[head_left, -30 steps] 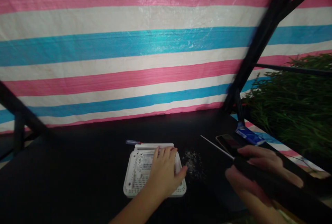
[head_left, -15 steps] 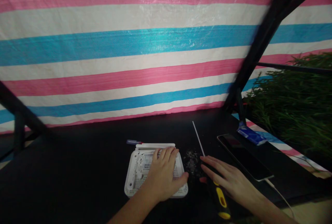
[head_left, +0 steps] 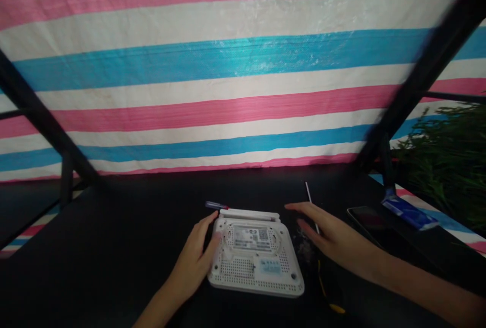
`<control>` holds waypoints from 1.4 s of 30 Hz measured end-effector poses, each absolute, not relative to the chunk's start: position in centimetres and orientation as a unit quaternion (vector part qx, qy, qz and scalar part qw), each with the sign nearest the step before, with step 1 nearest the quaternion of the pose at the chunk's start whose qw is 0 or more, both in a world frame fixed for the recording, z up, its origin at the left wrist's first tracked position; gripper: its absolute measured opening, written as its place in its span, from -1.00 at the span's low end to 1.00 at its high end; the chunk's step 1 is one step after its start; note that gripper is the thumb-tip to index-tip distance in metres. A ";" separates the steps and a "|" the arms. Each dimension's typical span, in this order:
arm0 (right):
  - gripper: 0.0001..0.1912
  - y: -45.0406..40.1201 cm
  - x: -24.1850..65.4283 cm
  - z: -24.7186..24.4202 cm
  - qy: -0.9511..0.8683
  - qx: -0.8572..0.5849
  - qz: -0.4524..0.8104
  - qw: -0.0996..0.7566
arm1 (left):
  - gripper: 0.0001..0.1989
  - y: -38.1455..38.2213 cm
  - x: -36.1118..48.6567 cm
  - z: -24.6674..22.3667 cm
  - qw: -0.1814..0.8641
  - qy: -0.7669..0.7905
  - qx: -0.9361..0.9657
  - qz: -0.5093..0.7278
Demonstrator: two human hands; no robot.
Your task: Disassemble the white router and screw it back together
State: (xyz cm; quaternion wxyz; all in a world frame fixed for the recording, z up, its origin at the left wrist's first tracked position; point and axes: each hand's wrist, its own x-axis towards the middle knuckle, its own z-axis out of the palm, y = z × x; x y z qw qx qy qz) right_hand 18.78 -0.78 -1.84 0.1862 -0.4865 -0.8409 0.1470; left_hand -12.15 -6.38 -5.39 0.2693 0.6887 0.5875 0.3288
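A white router [head_left: 248, 262] lies with its vented, labelled underside up on the black table. My left hand [head_left: 195, 254] grips its left edge, the thumb on top and the fingers along the outer side. My right hand [head_left: 326, 227] hovers off the router's upper right corner, fingers apart, holding nothing. Beneath it lies a long screwdriver [head_left: 308, 192]; the hand hides part of the shaft, and its black and yellow handle is dim. Behind the router's far edge rests a small pen-like tool [head_left: 215, 205] with a dark, see-through handle and a red end.
Pale debris [head_left: 305, 248] is scattered right of the router. Farther right lie a phone [head_left: 366, 221], partly behind my right forearm, and a blue packet [head_left: 410, 211]. Dark frame bars [head_left: 413, 80] rise at both sides before a striped tarp [head_left: 235, 95]. Green plants [head_left: 451, 161] stand at right.
My left hand has moved from the router's top to its left edge. My right hand has shifted up the screwdriver, away from its handle. The view has swung left.
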 end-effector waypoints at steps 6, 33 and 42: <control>-0.55 2.3 10.2 -4.6 -0.788 -0.570 0.132 0.192 | 0.22 -6.4 -13.4 -6.9 0.303 0.506 0.763 0.266; -0.67 3.5 9.4 -4.7 -0.879 -0.425 0.204 0.067 | 0.12 -7.5 -14.9 -10.4 0.286 0.481 0.808 0.184; -0.62 3.2 9.1 -5.0 -0.868 -0.445 0.221 0.025 | 0.18 -7.6 -14.5 -7.8 0.290 0.476 0.813 0.168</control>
